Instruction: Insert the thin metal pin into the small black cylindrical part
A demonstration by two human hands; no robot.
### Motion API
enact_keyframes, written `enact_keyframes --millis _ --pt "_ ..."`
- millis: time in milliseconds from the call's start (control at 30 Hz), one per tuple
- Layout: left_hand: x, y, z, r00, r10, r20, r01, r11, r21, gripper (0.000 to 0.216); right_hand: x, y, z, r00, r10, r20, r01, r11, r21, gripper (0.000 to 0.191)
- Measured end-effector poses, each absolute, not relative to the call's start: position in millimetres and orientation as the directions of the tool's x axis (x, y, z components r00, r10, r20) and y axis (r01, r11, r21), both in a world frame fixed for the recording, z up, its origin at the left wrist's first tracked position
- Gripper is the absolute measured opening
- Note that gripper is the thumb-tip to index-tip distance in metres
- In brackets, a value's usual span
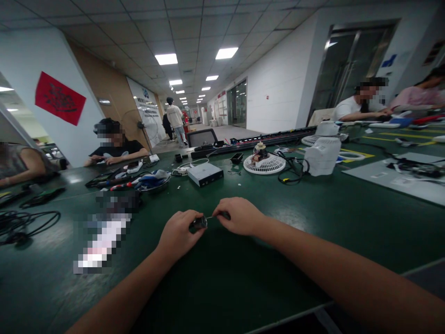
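My left hand (179,232) is closed around a small dark cylindrical part (198,224), held just above the green table (243,273). My right hand (239,215) is pinched shut on a thin tool whose metal shaft (209,216) points left into the end of the dark part. The two hands are almost touching, near the middle of the table's front half. Only the tip of the tool's handle shows between my fingers.
A grey box (205,174) lies beyond my hands, with a white fan grille (264,163) and white fan body (323,153) to its right. Cables (24,225) lie at left. Tools fill a tray (153,182). Other people sit around the table's far sides.
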State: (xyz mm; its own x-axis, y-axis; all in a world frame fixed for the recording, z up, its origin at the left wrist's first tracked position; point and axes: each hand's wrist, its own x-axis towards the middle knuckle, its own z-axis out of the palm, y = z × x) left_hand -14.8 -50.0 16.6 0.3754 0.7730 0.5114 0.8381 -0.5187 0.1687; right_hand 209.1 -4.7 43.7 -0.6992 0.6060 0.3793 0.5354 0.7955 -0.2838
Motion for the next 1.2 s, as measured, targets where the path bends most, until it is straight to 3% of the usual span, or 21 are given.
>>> enact_keyframes --millis 267,633,833,1033,1200 --pt "-13.1 -51.8 19.5 0.399 0.779 0.484 0.832 -0.529 0.165 0.026 209.0 -5.2 43.7 -0.692 0.614 0.38 0.54 0.79 -0.291 0.023" --pt "-10.5 -52.4 19.1 0.421 0.794 0.438 0.826 -0.536 0.177 0.024 206.1 -4.0 42.2 -0.707 0.651 0.276 0.528 0.746 -0.406 0.024" --pt "-9.5 -51.8 18.9 0.415 0.818 0.399 0.832 -0.519 0.199 0.023 205.2 -4.6 41.1 -0.696 0.683 0.222 0.57 0.713 -0.408 0.023" --pt "-9.4 -51.5 23.0 0.282 0.889 0.361 0.897 -0.378 0.23 0.028 206.2 -3.9 45.0 -0.512 0.817 0.265 0.755 0.575 -0.315 0.02" --pt "-12.1 -48.5 23.2 0.166 0.94 0.299 0.932 -0.248 0.263 0.033 197.1 0.2 39.9 -0.484 0.829 0.282 0.712 0.56 -0.424 0.024"
